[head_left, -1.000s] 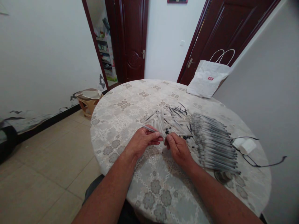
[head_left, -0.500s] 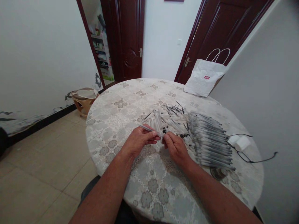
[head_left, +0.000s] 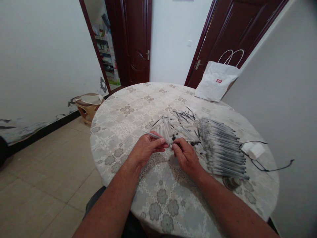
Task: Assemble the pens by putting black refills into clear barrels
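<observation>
My left hand (head_left: 146,147) pinches a slim grey pen (head_left: 151,134) between thumb and fingers, its tip pointing up and left. Just right of the pen's near end is my right hand (head_left: 185,153), thumb and fingers drawn together; whatever is in that pinch is too small to make out. Clear pen barrels (head_left: 167,128) lie in a loose heap behind both hands. Small black plugs (head_left: 194,143) are scattered by my right fingers, and dark thin refills (head_left: 187,115) sit at the heap's far side. To the right, several assembled pens (head_left: 225,148) are stacked in a row.
A floral cloth covers the round table (head_left: 138,99). Eyeglasses (head_left: 266,170) and a white crumpled tissue or small box (head_left: 256,150) lie at the right. A round jar-like object (head_left: 231,182) is near my right forearm. A white paper bag (head_left: 215,81) stands at the back; a stool (head_left: 89,105) is left.
My right fingers have drawn slightly away from the pen's end, leaving a small gap. My left hand keeps the pen and has shifted slightly left.
</observation>
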The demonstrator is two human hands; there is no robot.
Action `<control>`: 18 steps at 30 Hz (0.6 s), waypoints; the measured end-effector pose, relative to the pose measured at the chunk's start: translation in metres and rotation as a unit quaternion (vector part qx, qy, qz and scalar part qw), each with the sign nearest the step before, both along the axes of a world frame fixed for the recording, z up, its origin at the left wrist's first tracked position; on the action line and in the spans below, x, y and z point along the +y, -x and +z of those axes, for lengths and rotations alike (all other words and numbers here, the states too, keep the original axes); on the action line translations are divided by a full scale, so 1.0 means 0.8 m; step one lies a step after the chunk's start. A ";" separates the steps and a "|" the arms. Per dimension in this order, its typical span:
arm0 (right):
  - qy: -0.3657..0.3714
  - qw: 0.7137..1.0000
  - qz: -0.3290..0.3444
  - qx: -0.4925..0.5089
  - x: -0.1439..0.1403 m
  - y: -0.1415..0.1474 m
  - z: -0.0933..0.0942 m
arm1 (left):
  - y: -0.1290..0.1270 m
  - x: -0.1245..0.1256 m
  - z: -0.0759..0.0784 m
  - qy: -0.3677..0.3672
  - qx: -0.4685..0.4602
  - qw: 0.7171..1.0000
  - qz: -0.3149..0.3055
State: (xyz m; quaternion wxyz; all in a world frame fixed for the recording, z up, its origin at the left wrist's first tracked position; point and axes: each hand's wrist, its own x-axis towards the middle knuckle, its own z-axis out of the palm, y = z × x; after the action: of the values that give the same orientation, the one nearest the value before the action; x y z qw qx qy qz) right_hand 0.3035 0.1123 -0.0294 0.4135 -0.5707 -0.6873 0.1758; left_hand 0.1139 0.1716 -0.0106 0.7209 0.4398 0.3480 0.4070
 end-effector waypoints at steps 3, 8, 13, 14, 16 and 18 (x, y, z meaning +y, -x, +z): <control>0.016 1.000 0.004 0.012 -0.002 0.001 0.001 | 0.000 -0.001 0.001 0.001 0.004 1.000 0.002; 0.028 0.998 0.017 0.046 -0.002 0.003 0.002 | -0.001 -0.001 0.001 0.001 0.015 1.000 -0.011; 0.034 0.997 0.018 0.061 -0.003 0.002 0.004 | 0.002 0.000 -0.001 -0.005 0.015 1.000 -0.018; 0.033 0.997 0.015 0.063 -0.003 0.002 0.004 | 0.003 0.001 -0.001 -0.007 0.011 1.000 -0.014; 0.029 0.998 0.010 0.062 -0.003 0.001 0.004 | 0.006 0.003 -0.002 -0.008 0.002 1.000 -0.001; 0.028 0.998 0.004 0.060 -0.002 -0.001 0.004 | 0.010 0.006 -0.002 -0.007 -0.005 1.000 0.015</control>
State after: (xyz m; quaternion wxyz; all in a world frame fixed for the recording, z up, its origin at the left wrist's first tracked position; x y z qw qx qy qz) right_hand 0.3041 0.1103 -0.0265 0.4366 -0.5676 -0.6588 0.2307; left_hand 0.1063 0.1761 -0.0121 0.7134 0.4376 0.3484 0.4221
